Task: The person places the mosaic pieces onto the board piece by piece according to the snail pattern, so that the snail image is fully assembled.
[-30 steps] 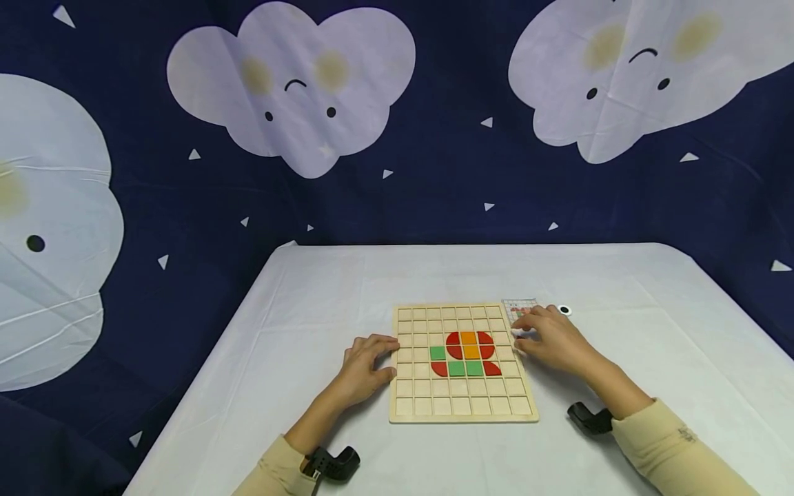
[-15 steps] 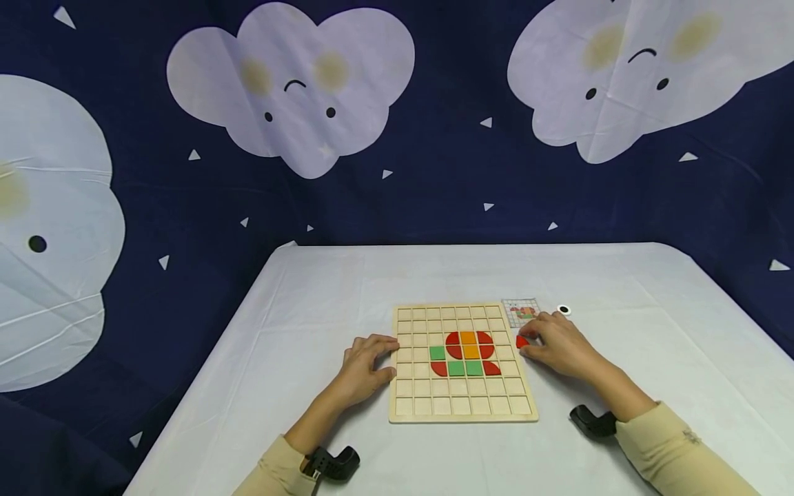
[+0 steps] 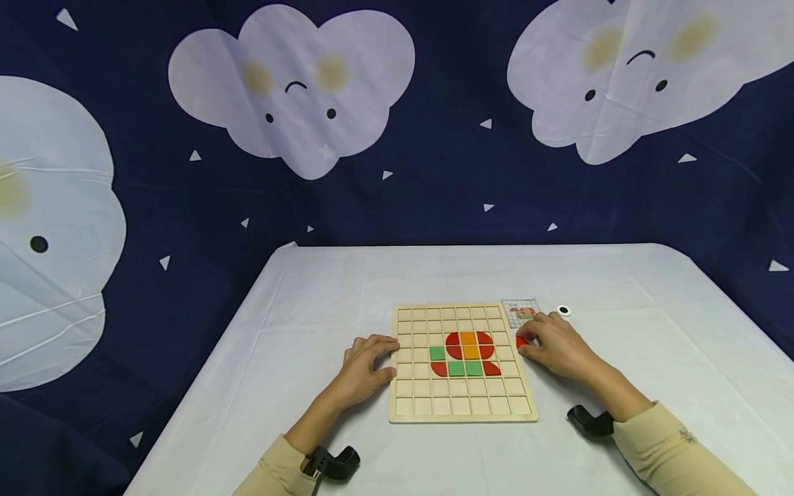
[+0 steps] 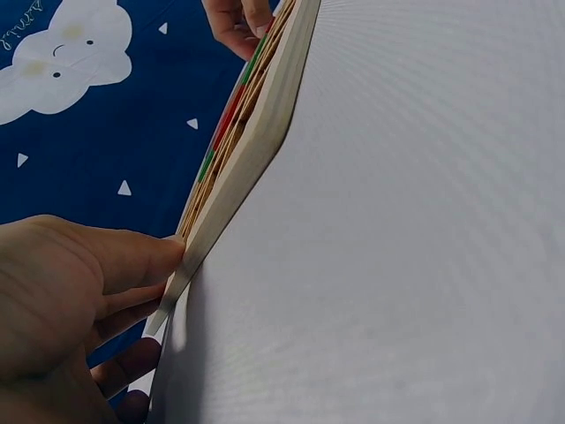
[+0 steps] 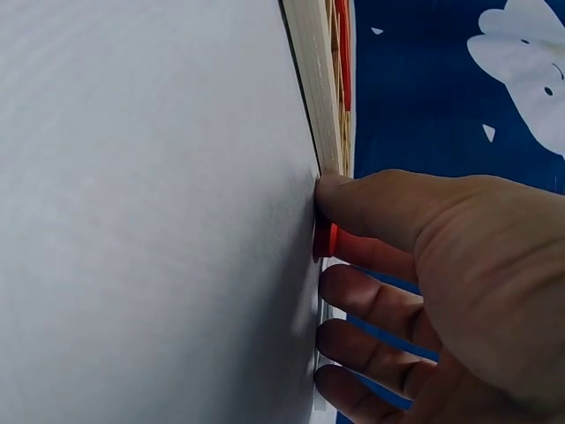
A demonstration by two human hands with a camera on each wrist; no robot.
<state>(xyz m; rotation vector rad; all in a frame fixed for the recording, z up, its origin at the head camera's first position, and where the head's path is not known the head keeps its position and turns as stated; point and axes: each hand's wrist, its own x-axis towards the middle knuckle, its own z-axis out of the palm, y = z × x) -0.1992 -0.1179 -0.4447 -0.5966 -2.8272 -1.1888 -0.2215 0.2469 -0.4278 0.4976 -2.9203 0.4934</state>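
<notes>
A light wooden grid board [image 3: 426,407] lies on the white table, bearing red rounded pieces [image 3: 453,351], orange squares [image 3: 469,344] and green squares [image 3: 438,353]. My left hand [image 3: 364,366] rests against its left edge; in the left wrist view the thumb [image 4: 146,259] touches the board's side. Just off the right edge, my right hand [image 3: 555,346] pinches a small red piece [image 3: 522,342] between thumb and index finger. In the right wrist view this red piece [image 5: 327,239] is partly covered by the thumb, so its full outline is hidden.
A small printed pattern card [image 3: 520,308] lies by the board's upper right corner. Behind my right hand sits a white round piece with a black dot [image 3: 563,311]. A dark blue cloth with clouds [image 3: 434,200] hangs beyond the table.
My right hand has drawn slightly right and down from the board's edge, uncovering the red piece and more of the card. The left hand and the board have stayed put.
</notes>
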